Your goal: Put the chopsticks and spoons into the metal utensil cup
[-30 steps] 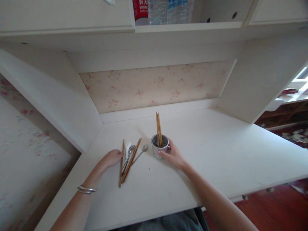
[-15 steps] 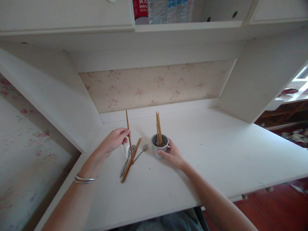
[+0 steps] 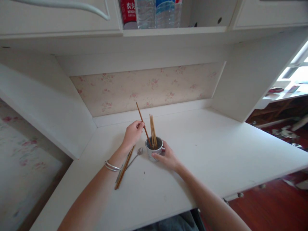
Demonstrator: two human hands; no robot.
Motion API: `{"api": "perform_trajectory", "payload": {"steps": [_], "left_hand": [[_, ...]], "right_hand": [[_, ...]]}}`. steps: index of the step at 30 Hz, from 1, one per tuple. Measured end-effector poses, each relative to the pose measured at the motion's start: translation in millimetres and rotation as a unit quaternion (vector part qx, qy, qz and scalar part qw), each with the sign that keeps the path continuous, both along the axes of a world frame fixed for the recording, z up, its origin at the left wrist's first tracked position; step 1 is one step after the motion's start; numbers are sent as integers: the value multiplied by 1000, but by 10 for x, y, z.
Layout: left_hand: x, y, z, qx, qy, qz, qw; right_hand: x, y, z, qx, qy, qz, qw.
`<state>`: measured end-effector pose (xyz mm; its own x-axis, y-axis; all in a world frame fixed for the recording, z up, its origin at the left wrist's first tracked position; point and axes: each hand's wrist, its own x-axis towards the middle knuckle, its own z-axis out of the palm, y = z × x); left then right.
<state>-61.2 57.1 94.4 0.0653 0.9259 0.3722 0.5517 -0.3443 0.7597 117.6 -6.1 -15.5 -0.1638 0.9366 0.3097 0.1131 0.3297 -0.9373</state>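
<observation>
Pinched in my left hand (image 3: 133, 132) is a brown chopstick (image 3: 139, 111), tilted, its lower end inside the mouth of a grey metal cup (image 3: 150, 156). Several lighter chopsticks (image 3: 153, 130) stand upright in that cup. Wrapped round the cup's right side and front is my right hand (image 3: 167, 157). Left of the cup, more brown chopsticks (image 3: 124, 171) lie in a bunch on the white desk (image 3: 173, 189). A metal spoon (image 3: 139, 152) rests beside them, its handle running under or against the bunch. My left forearm hides part of this pile.
Overhead runs a cabinet shelf (image 3: 173, 33) holding plastic bottles (image 3: 165, 14) and a red package (image 3: 128, 12). Side panels (image 3: 45, 106) close in the desk at left and right. A floral panel (image 3: 144, 86) forms the back.
My left hand has moved right, carrying the chopstick from above the pile to the cup, where its lower end is now inside. My right hand still holds the cup. The view has shifted slightly.
</observation>
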Motion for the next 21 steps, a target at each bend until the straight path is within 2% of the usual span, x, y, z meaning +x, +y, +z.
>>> {"api": "perform_trajectory", "payload": {"steps": [5, 9, 14, 21], "left_hand": [[129, -66, -285, -12, 62, -12, 998], [176, -98, -430, -10, 80, -24, 996], [184, -113, -518, 9, 90, -20, 996], [171, -135, -542, -7, 75, -31, 997]], "right_hand": [[17, -9, 32, 10, -11, -1, 1000], [26, -20, 54, 19, -14, -1, 1000], [28, -30, 61, 22, -24, -4, 999], [15, -14, 28, 21, -27, -8, 999]]}}
